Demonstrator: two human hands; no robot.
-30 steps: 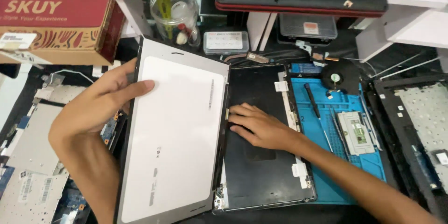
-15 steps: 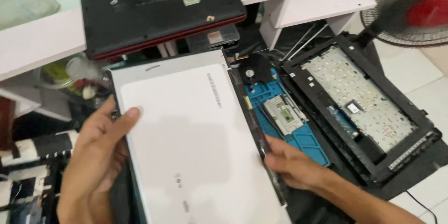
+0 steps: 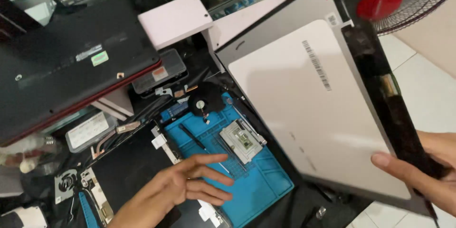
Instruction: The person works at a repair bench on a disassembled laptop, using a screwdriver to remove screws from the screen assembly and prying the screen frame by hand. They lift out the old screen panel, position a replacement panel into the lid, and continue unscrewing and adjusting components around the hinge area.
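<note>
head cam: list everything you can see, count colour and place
display panel: 1, white back with black edge, lifted at right
repair mat: 1, blue, centre
cooling fan: 1, black, top of mat
small metal-cased part: 1, silver, on mat
closed laptop: 1, black with red rim, upper left
laptop base: 1, black, lower left
standing fan: 1, red hub, top right
left hand: open, hovering over mat edge
right hand: gripping panel's lower right edge

matt pale panel back; blue rubbery mat
</note>
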